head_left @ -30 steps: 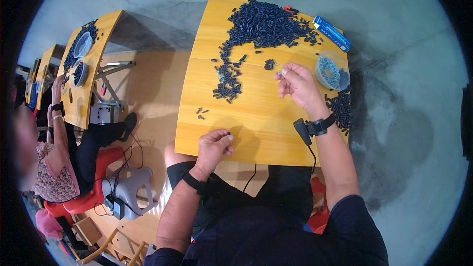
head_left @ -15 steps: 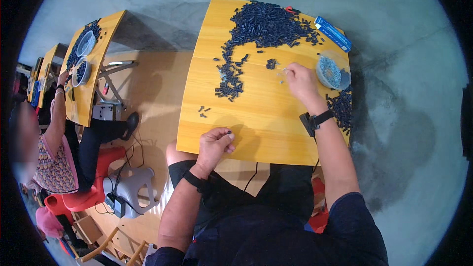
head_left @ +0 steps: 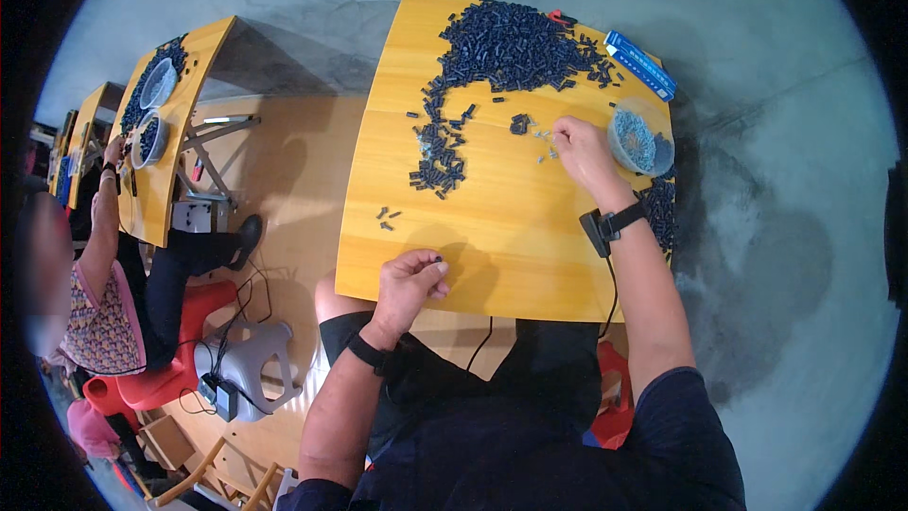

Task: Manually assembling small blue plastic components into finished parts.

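Near the table's front edge, my left hand (head_left: 409,284) is closed, with a small black tubular piece (head_left: 438,260) pinched between thumb and forefinger. My right hand (head_left: 584,153) is over the right side of the table, its thumb and fingertips pressed together; what they hold, if anything, is too small to make out. Several tiny pale blue pieces (head_left: 552,153) lie loose beside those fingertips. Just left of them is a small black cluster of pieces (head_left: 519,124). A clear round tub (head_left: 615,149) of pale blue pieces stands right of my right hand.
A large heap of black pieces (head_left: 511,43) covers the far part of the yellow table (head_left: 511,227), trailing down its left side. More black pieces (head_left: 658,208) lie at the right edge. A blue and white box (head_left: 640,66) sits far right. A co-worker (head_left: 104,298) sits at another table.
My right hand has shifted slightly right, and more loose pale blue pieces show on the table by its fingertips. My left hand keeps its pinch on the black piece.
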